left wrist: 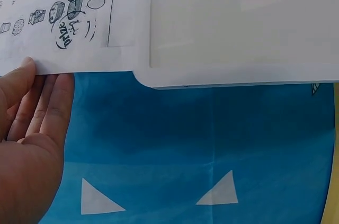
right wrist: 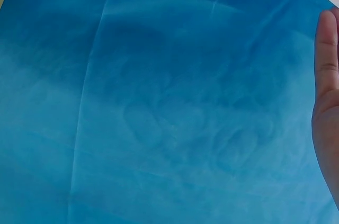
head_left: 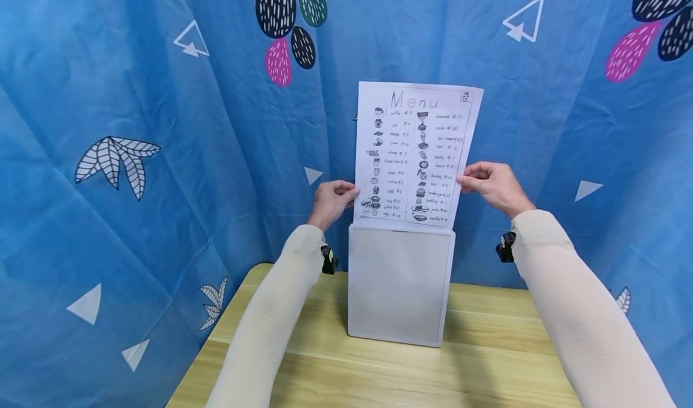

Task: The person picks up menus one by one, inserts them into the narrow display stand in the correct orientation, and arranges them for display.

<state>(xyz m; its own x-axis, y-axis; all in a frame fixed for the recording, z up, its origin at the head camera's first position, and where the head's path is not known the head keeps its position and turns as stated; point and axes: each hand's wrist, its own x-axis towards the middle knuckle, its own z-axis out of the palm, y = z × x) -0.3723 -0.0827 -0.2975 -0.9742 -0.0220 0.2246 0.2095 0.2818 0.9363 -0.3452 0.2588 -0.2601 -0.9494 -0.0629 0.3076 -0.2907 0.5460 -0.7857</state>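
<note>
A white paper menu [head_left: 414, 155] with small drawings and prices is held upright in the head view. My left hand [head_left: 331, 204] pinches its left edge near the bottom, and my right hand [head_left: 497, 186] pinches the right edge slightly higher. Just below, a blank white board [head_left: 400, 284] with a raised pale frame stands upright on the table. The sheet's lower edge meets the board's top edge. In the left wrist view, the thumb and fingers of the left hand [left wrist: 34, 123] are at the paper's edge. Only part of the right hand [right wrist: 328, 86] appears in the right wrist view.
A light wooden table [head_left: 308, 366] lies under the board. Blue patterned curtain fabric [head_left: 189, 125] hangs behind it and along its left and right sides, close to the table's edges. Small black devices [head_left: 506, 247] are strapped to both wrists.
</note>
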